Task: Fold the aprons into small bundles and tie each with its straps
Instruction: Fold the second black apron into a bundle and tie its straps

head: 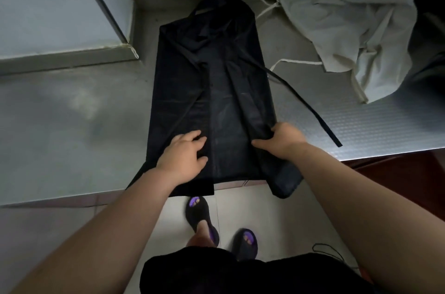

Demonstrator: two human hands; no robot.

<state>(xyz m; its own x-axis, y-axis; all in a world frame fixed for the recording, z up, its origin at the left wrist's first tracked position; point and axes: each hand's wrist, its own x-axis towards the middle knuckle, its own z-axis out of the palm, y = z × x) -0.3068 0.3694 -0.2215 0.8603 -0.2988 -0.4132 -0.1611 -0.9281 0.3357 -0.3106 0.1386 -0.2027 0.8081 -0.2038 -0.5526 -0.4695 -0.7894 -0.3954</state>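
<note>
Head view: black apron (212,91) lies lengthwise on the steel counter (72,125), both sides folded in twd the middle, bottom hem hanging over the near edge. Left hand (183,156) lies flat on the left flap, fingers spread, no grip on anything. Right hand (281,139) has its grip closed on the folded right edge. A black strap (305,106) trails off right. A crumpled white apron (349,24) sits at far right.

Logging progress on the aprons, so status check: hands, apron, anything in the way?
Left hand flat on black apron; right hand grips its folded right edge. Both sides folded in, untied. Loose strap trails right; white apron heaped beyond.
</note>
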